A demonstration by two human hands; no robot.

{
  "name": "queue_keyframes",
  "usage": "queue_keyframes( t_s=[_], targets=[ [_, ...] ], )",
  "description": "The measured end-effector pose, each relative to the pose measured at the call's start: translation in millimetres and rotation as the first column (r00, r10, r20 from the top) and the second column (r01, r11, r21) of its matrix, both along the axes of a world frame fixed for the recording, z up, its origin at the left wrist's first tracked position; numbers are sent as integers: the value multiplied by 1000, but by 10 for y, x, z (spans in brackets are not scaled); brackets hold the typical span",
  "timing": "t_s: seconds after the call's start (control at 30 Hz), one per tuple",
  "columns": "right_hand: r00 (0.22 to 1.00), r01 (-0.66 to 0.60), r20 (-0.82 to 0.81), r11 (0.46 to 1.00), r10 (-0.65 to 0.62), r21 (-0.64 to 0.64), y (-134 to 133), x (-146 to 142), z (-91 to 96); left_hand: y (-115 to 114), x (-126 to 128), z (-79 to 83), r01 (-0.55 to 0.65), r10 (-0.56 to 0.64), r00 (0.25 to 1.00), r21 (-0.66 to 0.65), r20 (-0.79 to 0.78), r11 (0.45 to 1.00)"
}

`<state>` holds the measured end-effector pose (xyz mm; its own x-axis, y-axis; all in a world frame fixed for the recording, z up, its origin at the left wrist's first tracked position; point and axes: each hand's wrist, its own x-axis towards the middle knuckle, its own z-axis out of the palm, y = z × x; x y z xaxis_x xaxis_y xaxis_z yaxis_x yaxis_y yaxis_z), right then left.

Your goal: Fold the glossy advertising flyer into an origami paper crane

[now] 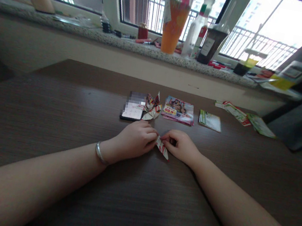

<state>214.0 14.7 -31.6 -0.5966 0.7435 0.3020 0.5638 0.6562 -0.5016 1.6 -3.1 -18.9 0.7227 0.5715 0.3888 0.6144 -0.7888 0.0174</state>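
A small piece of folded printed paper, white with red marks, is held between my two hands just above the dark table. My left hand, with a silver bangle at the wrist, is closed on its upper left end. From the other side my right hand pinches the same paper between thumb and fingers. Beyond my left hand lie a phone with a lit screen and several folded paper pieces heaped against its right side.
A stack of printed leaflets and a smaller stack of paper lie behind my right hand. Loose paper strips are at the far right. On the windowsill stand an orange drink cup, a clear bottle and a dark drink cup.
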Motion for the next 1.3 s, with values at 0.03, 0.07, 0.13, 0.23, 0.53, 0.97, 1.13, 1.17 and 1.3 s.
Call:
queue_keyframes(
  t_s=[0.03, 0.07, 0.13, 0.23, 0.53, 0.97, 1.13, 1.17, 1.3],
  targets=[
    [1000, -16, 4, 1000, 16, 20, -4, 0, -1, 2, 2, 2, -2, 2, 1000, -20, 15, 1000],
    [999, -30, 12, 999, 29, 42, -7, -1, -2, 6, 2, 2, -4, 5, 1000, -38, 27, 999],
    [998, -47, 36, 996, 45, 81, -12, -3, -6, 19, -3, -4, -12, 16, 999, -67, 51, 998],
    [995, -63, 85, 990, 52, 127, -23, -8, -6, 42, -20, -24, -25, 31, 996, -78, 86, 997],
    [952, -162, 300, 929, 59, 332, -89, -23, 89, 78, -41, -77, -41, 48, 996, -95, 77, 995],
    [828, -357, 560, 812, 45, 461, -298, -117, 240, 156, -68, -135, 2, 30, 989, -209, 147, 978],
    [848, -284, 529, 833, -12, 474, -251, -75, 195, 136, -53, -110, 15, 17, 986, -194, 163, 981],
    [848, -288, 530, 830, -12, 479, -245, -66, 190, 130, -51, -107, 16, 16, 986, -188, 166, 982],
    [852, -295, 524, 825, -2, 482, -253, -62, 182, 116, -51, -104, 23, 7, 984, -170, 176, 985]
  ],
)
